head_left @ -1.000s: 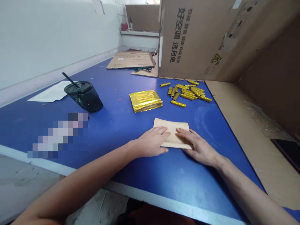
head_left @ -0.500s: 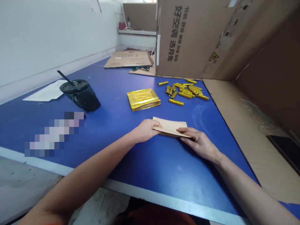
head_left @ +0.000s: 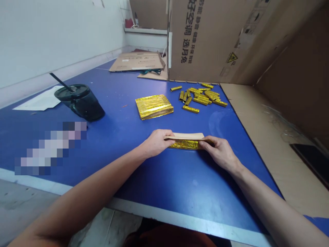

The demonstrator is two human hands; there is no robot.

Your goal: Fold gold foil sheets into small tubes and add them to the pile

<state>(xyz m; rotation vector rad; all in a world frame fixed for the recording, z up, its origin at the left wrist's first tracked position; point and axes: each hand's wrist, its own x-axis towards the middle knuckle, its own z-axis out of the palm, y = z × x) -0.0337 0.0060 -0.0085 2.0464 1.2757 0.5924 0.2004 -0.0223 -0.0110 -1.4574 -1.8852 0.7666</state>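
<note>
Between my two hands is a sheet of gold foil paper, tan on one side and shiny gold on the other, bent along its length. The gold side of its near part faces me, and a tan strip shows behind the fold. My left hand pinches the left end of the fold between thumb and fingers. At the right end, my right hand pinches it the same way. Beyond the hands lies a stack of gold foil paper. Several small gold folded pieces are scattered to its right.
The blue table has a pale front edge. On the left stand a dark cup with a straw, a white paper and a blurred-out object. Flattened cardboard lies at the back; a large cardboard box rises behind the gold pieces.
The near part of the sheet has been turned up and folded, so its gold side now shows toward me. My right hand's fingers have closed on the fold's right end. The view has shifted slightly.
</note>
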